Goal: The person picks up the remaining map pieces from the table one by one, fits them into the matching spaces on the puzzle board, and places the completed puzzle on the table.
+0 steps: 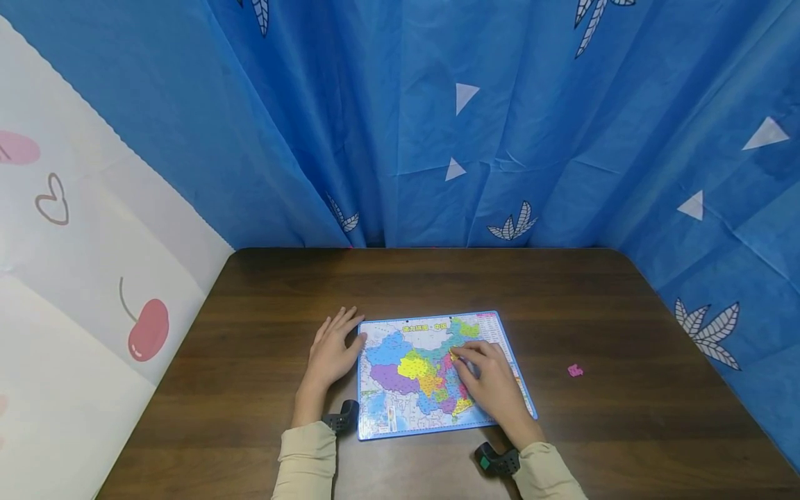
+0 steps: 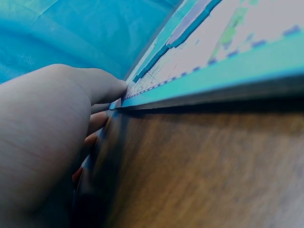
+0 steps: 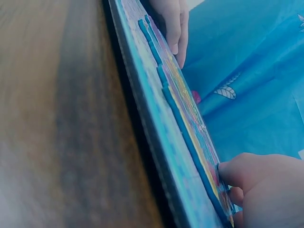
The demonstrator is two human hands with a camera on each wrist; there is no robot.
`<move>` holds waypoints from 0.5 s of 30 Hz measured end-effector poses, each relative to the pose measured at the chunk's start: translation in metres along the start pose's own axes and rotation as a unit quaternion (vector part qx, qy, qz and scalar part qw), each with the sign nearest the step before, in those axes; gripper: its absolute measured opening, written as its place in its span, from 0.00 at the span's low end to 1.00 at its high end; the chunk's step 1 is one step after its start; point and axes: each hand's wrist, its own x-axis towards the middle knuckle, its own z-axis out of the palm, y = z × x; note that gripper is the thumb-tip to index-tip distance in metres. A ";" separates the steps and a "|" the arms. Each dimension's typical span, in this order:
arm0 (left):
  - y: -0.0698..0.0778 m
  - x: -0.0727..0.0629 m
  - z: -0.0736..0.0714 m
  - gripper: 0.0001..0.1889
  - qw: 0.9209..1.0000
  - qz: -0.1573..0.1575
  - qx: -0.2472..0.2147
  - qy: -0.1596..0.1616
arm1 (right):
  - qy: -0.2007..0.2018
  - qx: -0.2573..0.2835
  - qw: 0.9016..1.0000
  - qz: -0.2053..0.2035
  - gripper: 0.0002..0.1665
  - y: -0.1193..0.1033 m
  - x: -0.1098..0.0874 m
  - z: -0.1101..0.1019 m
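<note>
A map jigsaw puzzle (image 1: 412, 340) of coloured pieces on a blue-rimmed board lies on the table, slightly turned. My right hand (image 1: 494, 378) is over its right half, thumb and index finger pinching a small yellow puzzle piece (image 1: 453, 355) against the map's upper right part. The fingertips mostly cover that piece. At the board's left edge, my left hand (image 1: 331, 355) lies with its fingers extended, the thumb touching the rim. The left wrist view has the left thumb (image 2: 111, 85) right at the board's corner. Seen from the right wrist, the right fingers are down at the raised pieces.
A loose pink puzzle piece (image 1: 575, 371) lies on the brown wooden table (image 1: 262, 389), right of the board. Blue curtains (image 1: 400, 139) hang behind the table and along its right side. A white printed cloth (image 1: 94, 229) hangs at the left.
</note>
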 end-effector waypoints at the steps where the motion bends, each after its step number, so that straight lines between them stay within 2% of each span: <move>1: 0.000 0.000 0.000 0.26 1.000 0.001 0.000 0.001 | -0.001 -0.001 1.000 0.000 0.15 0.000 0.000 0.000; 9: 0.000 0.000 -0.001 0.26 1.000 0.002 0.004 0.000 | -0.009 -0.003 1.000 -0.001 0.15 -0.001 0.001 -0.001; 15: 0.000 0.001 0.000 0.26 1.000 0.005 0.004 0.004 | -0.017 0.013 0.999 0.027 0.18 -0.001 0.000 0.000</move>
